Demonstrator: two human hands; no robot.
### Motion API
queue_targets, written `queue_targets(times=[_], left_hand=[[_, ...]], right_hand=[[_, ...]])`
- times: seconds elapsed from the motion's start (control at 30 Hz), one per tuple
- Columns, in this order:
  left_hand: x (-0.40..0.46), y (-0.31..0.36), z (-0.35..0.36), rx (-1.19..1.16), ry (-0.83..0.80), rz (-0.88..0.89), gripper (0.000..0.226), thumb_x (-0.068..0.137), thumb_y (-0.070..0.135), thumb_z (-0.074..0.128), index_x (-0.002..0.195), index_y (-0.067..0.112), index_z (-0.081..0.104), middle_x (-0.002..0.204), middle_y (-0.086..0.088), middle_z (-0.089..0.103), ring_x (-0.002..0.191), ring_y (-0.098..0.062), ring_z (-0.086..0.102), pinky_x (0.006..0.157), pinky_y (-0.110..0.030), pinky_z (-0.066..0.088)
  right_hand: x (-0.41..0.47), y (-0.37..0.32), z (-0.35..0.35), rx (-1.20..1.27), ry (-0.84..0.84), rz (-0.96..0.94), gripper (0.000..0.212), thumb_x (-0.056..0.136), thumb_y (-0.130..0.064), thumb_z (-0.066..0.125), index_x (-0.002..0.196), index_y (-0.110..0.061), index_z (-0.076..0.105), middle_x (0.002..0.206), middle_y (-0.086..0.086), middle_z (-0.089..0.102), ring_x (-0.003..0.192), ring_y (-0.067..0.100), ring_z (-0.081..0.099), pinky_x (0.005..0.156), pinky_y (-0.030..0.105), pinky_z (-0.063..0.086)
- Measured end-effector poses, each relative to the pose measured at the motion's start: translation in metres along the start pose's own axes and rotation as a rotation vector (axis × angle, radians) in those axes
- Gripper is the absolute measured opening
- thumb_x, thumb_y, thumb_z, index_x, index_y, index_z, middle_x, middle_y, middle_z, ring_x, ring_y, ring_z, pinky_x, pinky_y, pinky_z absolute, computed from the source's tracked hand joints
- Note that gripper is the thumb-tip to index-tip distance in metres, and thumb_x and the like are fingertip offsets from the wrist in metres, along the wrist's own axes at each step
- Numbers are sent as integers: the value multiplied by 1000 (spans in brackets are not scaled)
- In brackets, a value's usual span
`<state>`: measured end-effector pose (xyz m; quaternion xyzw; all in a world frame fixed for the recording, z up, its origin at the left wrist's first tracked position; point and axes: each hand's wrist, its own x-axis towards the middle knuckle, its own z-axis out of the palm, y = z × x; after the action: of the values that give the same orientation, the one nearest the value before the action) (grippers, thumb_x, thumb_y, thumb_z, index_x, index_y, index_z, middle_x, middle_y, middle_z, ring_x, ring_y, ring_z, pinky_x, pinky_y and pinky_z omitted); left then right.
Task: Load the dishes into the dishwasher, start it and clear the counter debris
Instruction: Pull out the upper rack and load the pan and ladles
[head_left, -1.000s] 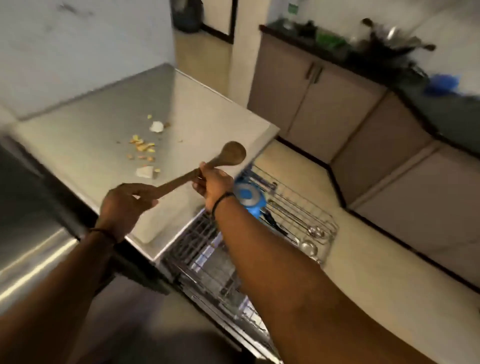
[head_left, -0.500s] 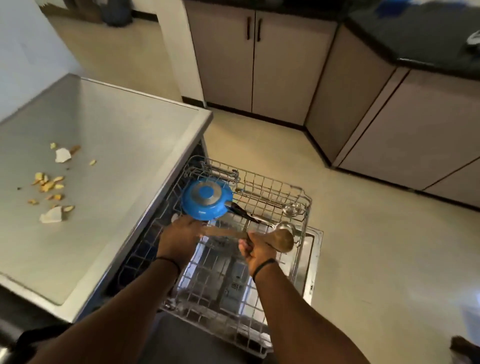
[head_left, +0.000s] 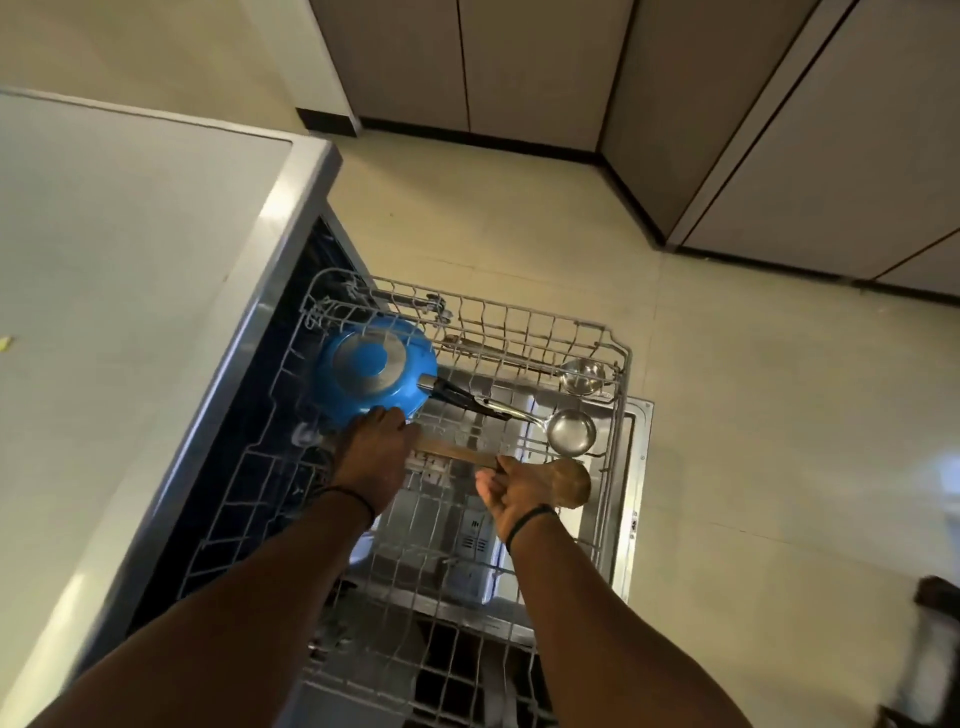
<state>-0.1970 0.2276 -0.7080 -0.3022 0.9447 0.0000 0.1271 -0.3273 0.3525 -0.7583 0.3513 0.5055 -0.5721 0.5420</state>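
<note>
Right hand (head_left: 511, 491) is wrapped round the wooden spoon (head_left: 569, 483) near its bowl, left hand (head_left: 371, 454) grips the handle end, both low over the dishwasher rack (head_left: 618, 358). It's probably light, stiff and not slippery, so mid-handle is a fine hold. Farther back sits the upturned blue pan (head_left: 374, 371).

Pan (head_left: 375, 370): bright blue underside, grey metal disc at centre, black handle. Wooden spoon (head_left: 570, 484): mid-brown, plain grain. Two ladles (head_left: 571, 432), (head_left: 583, 375): silver, shiny. Rack (head_left: 618, 364): pale grey wire in a grid pattern. Dishwasher interior: dark blue-black in shadow. Bench (head_left: 130, 249): off-white top, brushed silver edge; one small yellow scrap (head_left: 5, 343) at far left, possibly food. Floor (head_left: 753, 415): cream. Cabinets (head_left: 831, 130): grey-brown, black plinth. Black band on each wrist.
</note>
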Motion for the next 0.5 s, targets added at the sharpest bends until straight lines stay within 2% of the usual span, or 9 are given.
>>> queue_targets(times=[0.13, 0.23, 0.37, 0.5], left_hand=[[20, -17, 12, -61, 20, 82, 27, 57, 1, 78, 64, 17, 57, 64, -5, 50, 60, -29, 53, 53, -35, 42], [34, -33, 16, -131, 55, 94, 29, 60, 2, 80, 65, 15, 55, 65, -6, 51, 62, -29, 53, 52, -37, 44], [60, -47, 16, -134, 30, 78, 27, 56, 1, 83, 71, 11, 63, 71, -8, 56, 67, -32, 57, 57, -41, 49], [81, -46, 21, -209, 84, 96, 30, 54, -4, 83, 76, 11, 67, 73, -8, 58, 69, -32, 58, 58, -40, 50]], right_hand=[[3, 3, 10, 18, 71, -75, 14, 90, -17, 66, 89, -3, 65, 62, 8, 64, 46, 14, 62, 44, 22, 52], [3, 4, 27, 59, 65, -128, 17, 86, -17, 71, 92, -1, 67, 67, 11, 68, 53, 16, 65, 53, 25, 57], [7, -5, 49, 91, 75, -159, 12, 87, -16, 69, 86, -4, 67, 65, 9, 67, 49, 13, 62, 47, 21, 52], [22, -23, 53, 40, 129, -181, 17, 88, -19, 69, 95, -5, 70, 69, 10, 68, 48, 13, 60, 46, 21, 50]])
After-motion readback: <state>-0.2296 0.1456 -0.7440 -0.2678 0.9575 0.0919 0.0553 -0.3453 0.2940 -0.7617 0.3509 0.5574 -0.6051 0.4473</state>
